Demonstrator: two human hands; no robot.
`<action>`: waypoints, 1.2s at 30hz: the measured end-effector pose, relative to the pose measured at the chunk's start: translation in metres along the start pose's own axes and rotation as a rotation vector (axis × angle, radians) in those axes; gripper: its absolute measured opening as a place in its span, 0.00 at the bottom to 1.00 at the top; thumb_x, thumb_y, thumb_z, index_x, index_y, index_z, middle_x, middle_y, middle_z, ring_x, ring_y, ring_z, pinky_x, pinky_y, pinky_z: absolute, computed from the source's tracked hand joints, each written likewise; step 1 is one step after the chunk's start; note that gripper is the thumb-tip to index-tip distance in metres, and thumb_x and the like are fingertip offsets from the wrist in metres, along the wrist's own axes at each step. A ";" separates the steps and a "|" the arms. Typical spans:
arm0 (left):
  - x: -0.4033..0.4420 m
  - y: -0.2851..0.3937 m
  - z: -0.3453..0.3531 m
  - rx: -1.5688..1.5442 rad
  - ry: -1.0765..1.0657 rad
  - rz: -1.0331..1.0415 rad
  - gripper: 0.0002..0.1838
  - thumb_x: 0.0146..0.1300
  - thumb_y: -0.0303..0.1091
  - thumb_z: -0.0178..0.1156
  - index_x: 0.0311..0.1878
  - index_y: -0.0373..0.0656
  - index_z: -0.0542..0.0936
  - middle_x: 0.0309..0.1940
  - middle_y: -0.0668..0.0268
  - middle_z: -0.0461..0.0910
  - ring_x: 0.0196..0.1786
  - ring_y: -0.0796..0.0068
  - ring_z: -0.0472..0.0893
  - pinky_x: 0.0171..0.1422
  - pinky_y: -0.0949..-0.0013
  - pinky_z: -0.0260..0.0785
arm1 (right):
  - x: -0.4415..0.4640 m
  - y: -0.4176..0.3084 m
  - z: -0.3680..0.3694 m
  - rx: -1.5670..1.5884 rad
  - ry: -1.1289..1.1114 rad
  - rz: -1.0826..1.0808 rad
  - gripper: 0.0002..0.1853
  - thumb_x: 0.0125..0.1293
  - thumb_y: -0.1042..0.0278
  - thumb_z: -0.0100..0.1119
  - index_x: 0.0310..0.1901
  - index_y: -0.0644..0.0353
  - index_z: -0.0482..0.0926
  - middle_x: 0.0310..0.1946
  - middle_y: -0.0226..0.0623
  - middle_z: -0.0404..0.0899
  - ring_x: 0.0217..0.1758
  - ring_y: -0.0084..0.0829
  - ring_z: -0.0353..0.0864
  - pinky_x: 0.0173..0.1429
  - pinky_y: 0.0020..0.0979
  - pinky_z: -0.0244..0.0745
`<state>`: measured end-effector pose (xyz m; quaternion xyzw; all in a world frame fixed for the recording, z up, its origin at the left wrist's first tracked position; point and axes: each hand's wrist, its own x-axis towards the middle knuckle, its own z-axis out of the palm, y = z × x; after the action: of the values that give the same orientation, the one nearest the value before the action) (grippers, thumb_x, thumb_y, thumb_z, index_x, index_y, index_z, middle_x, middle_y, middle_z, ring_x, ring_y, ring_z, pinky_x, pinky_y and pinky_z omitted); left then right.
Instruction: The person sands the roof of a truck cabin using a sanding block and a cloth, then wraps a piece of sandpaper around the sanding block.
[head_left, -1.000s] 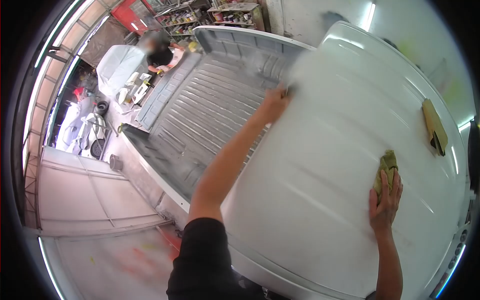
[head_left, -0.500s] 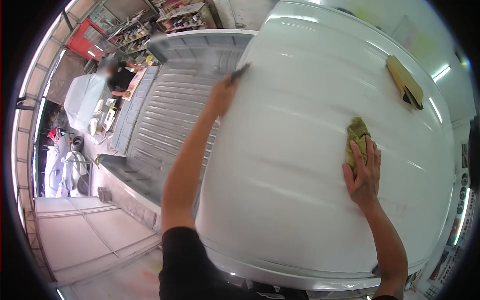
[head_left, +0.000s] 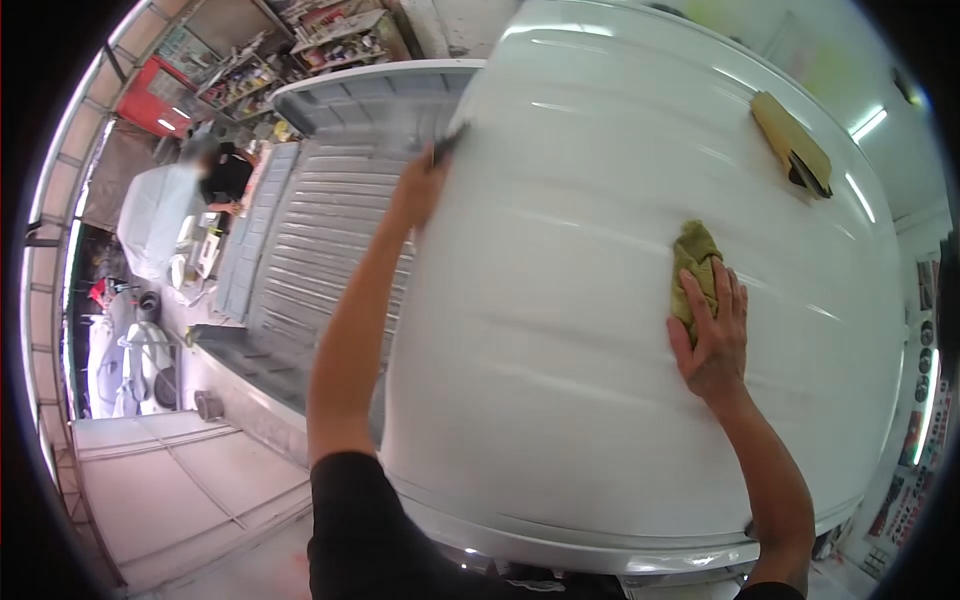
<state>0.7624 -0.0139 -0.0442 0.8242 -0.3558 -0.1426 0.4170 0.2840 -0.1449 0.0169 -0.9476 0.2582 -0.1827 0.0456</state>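
My left hand reaches to the rear edge of the white vehicle roof. A dark, flat piece is gripped in its fingers against that edge; motion blur hides exactly what it is. On the right side of the roof, my right hand presses down on a bunched olive-green cloth, its fingers lying over the cloth. A folded tan sheet with a dark underside rests farther up the roof, apart from both hands.
Behind the roof's rear edge lies the ribbed grey truck bed. Another person in a dark shirt works beyond the tailgate. Shelves with cans stand at the back, and a covered vehicle is at the far left.
The whole view has shifted slightly, with the roof and bed appearing farther left. My left hand still grips the dark piece at the roof edge, and my right hand stays on the cloth.
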 end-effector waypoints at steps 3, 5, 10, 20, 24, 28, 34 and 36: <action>0.095 0.017 0.032 -0.015 0.070 0.117 0.25 0.78 0.49 0.54 0.55 0.33 0.83 0.38 0.51 0.86 0.43 0.61 0.83 0.51 0.56 0.74 | -0.001 0.002 0.001 0.005 -0.004 -0.006 0.32 0.66 0.61 0.67 0.72 0.53 0.73 0.76 0.58 0.61 0.76 0.65 0.61 0.81 0.62 0.56; 0.101 0.019 0.046 0.019 0.110 0.125 0.24 0.77 0.49 0.53 0.55 0.36 0.83 0.43 0.43 0.87 0.49 0.48 0.86 0.55 0.52 0.74 | -0.001 0.002 -0.002 -0.025 -0.023 -0.002 0.33 0.66 0.61 0.67 0.73 0.53 0.73 0.76 0.57 0.60 0.76 0.64 0.61 0.81 0.61 0.55; -0.043 0.011 -0.003 0.014 0.045 0.116 0.22 0.78 0.45 0.54 0.66 0.42 0.80 0.55 0.41 0.84 0.62 0.47 0.83 0.64 0.54 0.72 | -0.002 -0.004 0.000 -0.067 -0.037 0.036 0.34 0.67 0.61 0.67 0.74 0.51 0.71 0.78 0.54 0.59 0.79 0.62 0.58 0.83 0.60 0.53; 0.093 0.032 0.038 0.145 0.005 0.022 0.24 0.76 0.48 0.53 0.68 0.48 0.78 0.52 0.43 0.86 0.59 0.40 0.83 0.62 0.45 0.73 | -0.002 0.001 0.003 0.003 -0.007 -0.011 0.33 0.67 0.62 0.65 0.74 0.53 0.71 0.79 0.53 0.59 0.81 0.60 0.57 0.83 0.60 0.53; 0.009 0.019 0.013 0.147 0.049 0.123 0.24 0.77 0.46 0.53 0.72 0.50 0.76 0.58 0.43 0.83 0.63 0.40 0.81 0.69 0.44 0.71 | -0.003 -0.005 -0.001 -0.028 -0.028 0.020 0.33 0.67 0.63 0.65 0.74 0.53 0.71 0.79 0.53 0.58 0.80 0.61 0.58 0.83 0.60 0.53; -0.070 -0.001 -0.010 0.148 0.051 0.241 0.26 0.78 0.45 0.53 0.73 0.43 0.74 0.56 0.40 0.83 0.63 0.42 0.81 0.67 0.51 0.71 | -0.003 -0.004 0.002 -0.040 -0.026 0.048 0.33 0.67 0.63 0.65 0.74 0.53 0.71 0.78 0.53 0.59 0.80 0.62 0.58 0.83 0.61 0.53; 0.086 0.037 0.030 0.175 0.006 -0.014 0.24 0.76 0.50 0.52 0.63 0.42 0.81 0.54 0.40 0.84 0.61 0.37 0.81 0.62 0.45 0.73 | -0.003 0.000 0.002 -0.030 -0.016 0.014 0.33 0.67 0.62 0.65 0.73 0.53 0.71 0.77 0.55 0.60 0.80 0.61 0.58 0.83 0.61 0.53; 0.079 0.021 0.040 0.168 -0.005 0.014 0.24 0.76 0.48 0.53 0.63 0.41 0.81 0.54 0.39 0.83 0.61 0.38 0.81 0.62 0.46 0.73 | -0.001 -0.004 -0.004 -0.010 -0.022 -0.002 0.31 0.69 0.62 0.63 0.73 0.56 0.72 0.78 0.56 0.60 0.79 0.62 0.59 0.83 0.58 0.53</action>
<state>0.7871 -0.1020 -0.0469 0.8534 -0.3732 -0.1115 0.3464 0.2833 -0.1414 0.0213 -0.9499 0.2578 -0.1710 0.0436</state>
